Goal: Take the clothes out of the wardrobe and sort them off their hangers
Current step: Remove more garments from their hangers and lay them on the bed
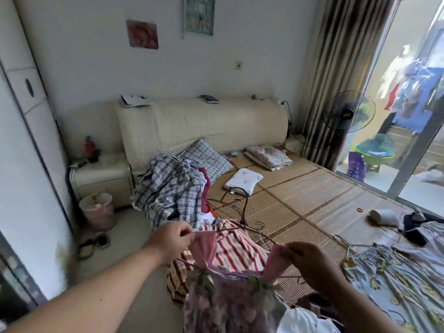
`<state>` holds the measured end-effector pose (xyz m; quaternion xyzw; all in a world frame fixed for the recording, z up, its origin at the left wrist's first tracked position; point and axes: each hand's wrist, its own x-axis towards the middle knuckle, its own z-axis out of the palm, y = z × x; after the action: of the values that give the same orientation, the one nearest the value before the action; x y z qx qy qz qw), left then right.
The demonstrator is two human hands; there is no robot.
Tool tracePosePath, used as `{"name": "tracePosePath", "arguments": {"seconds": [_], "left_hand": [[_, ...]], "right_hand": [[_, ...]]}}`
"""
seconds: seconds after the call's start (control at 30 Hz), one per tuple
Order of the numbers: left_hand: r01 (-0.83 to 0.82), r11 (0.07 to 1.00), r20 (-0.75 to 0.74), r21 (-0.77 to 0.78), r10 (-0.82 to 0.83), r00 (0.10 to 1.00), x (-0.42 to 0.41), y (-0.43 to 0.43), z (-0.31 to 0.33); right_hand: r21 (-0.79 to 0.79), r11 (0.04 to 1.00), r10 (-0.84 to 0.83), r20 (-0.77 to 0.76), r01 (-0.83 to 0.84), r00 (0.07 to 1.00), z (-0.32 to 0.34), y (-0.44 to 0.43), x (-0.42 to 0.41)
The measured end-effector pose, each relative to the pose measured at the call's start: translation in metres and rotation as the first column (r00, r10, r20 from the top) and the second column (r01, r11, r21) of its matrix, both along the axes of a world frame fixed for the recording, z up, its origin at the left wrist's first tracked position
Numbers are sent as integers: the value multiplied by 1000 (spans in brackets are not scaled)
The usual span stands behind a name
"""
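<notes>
I hold up a pink floral dress [230,304] by its two pink shoulder straps over the bed. My left hand [171,241] pinches the left strap and my right hand [310,261] pinches the right strap. A thin hanger [240,275] seems to run across the dress neckline. Beneath it lies a red and white striped garment [240,248]. A heap of plaid shirts [170,188] sits further up the bed. A pale dress with yellow prints [394,280] lies spread at the right. Loose wire hangers [242,212] rest on the mat.
The bed carries a woven mat [300,195], a checked pillow [206,159], a small white pillow [242,181] and folded bedding [269,156]. A white wardrobe [21,140] stands at the left, a nightstand [103,176] and pink bin [98,210] beside it. A fan [348,116] stands by the glass door.
</notes>
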<state>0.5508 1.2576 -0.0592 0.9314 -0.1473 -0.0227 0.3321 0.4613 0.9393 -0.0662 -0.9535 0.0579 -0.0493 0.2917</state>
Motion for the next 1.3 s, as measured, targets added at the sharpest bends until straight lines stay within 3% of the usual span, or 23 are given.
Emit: {"name": "tracePosePath", "arguments": {"seconds": [0.27, 0.57, 0.73, 0.83, 1.03, 1.3], "left_hand": [[97, 995, 40, -6, -97, 995, 125, 78, -1], [230, 960, -50, 162, -225, 973, 192, 83, -5], [309, 908, -22, 283, -316, 948, 212, 85, -6], [383, 810, -3, 443, -427, 904, 211, 67, -7], [528, 771, -120, 356, -522, 844, 189, 7, -3], [572, 771, -12, 278, -593, 805, 103, -102, 11]], "right_hand": [[153, 985, -95, 110, 77, 989, -21, 90, 112], [15, 991, -126, -216, 132, 968, -38, 109, 133], [117, 962, -233, -120, 247, 965, -41, 131, 136], [133, 945, -289, -89, 299, 953, -42, 134, 130], [126, 892, -435, -16, 434, 900, -30, 101, 96], [237, 777, -611, 61, 584, 789, -21, 2, -34]]}}
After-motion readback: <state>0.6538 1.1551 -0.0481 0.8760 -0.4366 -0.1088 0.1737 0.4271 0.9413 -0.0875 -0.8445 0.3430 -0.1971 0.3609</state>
